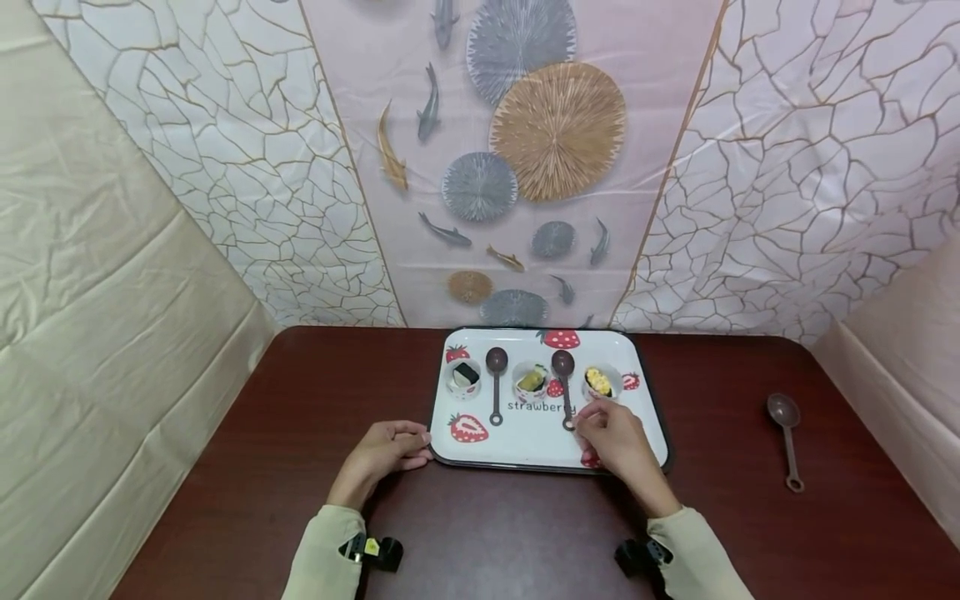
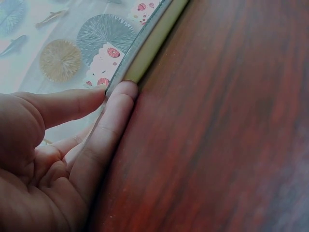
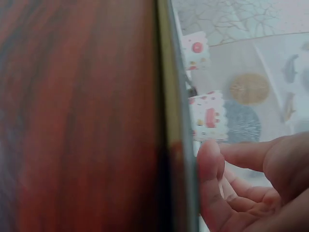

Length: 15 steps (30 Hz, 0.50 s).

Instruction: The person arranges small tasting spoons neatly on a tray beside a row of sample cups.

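Note:
A white tray with strawberry prints and a dark rim lies on the table. My left hand pinches its front left corner, thumb over the rim and a finger along the outer side. My right hand is over the right part of the tray, thumb and fingertip pinching at the ring end of a dark brown spoon. The fingers partly hide that contact. Another brown spoon lies left of it. Small patterned cups hold a dark-and-white piece, a green piece and a yellow-topped piece.
A third brown spoon lies on the table to the right of the tray. Patterned cloth hangs behind the table's far edge. Pale cloth walls stand at both sides.

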Tool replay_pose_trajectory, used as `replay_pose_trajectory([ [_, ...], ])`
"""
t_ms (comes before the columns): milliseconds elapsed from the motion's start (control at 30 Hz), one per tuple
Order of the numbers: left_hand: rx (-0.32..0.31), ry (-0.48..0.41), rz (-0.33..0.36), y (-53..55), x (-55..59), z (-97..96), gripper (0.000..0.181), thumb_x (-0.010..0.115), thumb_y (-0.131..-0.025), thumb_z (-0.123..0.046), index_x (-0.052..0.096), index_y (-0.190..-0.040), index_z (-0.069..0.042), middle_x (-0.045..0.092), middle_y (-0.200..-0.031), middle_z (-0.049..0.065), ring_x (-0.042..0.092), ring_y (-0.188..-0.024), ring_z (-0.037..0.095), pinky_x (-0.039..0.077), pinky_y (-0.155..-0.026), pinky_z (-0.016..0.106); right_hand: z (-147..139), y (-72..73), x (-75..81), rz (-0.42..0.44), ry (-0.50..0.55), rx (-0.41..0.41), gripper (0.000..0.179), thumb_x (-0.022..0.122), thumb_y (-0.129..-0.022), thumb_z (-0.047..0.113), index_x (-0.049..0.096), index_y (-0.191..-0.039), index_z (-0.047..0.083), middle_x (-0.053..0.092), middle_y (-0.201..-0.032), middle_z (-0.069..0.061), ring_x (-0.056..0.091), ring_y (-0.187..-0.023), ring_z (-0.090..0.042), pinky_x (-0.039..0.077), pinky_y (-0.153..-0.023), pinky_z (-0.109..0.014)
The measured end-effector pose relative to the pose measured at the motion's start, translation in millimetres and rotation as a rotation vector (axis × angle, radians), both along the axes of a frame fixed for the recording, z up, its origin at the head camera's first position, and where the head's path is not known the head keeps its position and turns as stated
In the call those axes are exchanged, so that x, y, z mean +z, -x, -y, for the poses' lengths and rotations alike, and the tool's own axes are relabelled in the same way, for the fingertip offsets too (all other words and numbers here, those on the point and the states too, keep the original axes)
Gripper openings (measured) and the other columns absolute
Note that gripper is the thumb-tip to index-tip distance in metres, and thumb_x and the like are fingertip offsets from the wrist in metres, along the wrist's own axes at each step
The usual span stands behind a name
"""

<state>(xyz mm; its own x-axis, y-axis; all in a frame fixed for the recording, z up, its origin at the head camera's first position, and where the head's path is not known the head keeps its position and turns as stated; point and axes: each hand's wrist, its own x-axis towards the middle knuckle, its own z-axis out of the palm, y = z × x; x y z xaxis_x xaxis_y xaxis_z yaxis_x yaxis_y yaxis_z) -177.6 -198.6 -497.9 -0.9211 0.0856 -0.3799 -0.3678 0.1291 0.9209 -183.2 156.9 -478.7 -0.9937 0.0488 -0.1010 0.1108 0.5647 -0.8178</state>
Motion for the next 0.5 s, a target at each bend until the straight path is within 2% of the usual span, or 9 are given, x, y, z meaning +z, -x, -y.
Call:
replay_pose_trajectory([
  [200,-0.011,0.011,-0.018,-2.6,0.5,1.4,0.034,0.068,-0.102,-0.006,0.061,-0.129,0.014,0.076,-0.090,0.010,0.074,-0.078,0.013,0.065,-0.075,0.026,-10.2,-11.0,17.8,-0.071,-0.030,0.023,0.015,0.062,-0.098,0.007,0.073,-0.104,0.000,0.074,-0.081,-0.010,0.065,-0.062,-0.016,0.049,-0.053,-0.025],
  [500,-0.003,0.023,-0.011,-3.1,-0.1,-0.3,0.032,0.068,-0.102,-0.006,0.064,-0.128,0.012,0.075,-0.094,0.013,0.074,-0.079,0.013,0.064,-0.075,0.025,-40.0,-38.5,44.7,-0.147,-0.124,0.012,0.024,0.070,-0.103,0.022,0.071,-0.117,0.002,0.074,-0.093,-0.011,0.061,-0.067,-0.019,0.047,-0.054,-0.028],
])
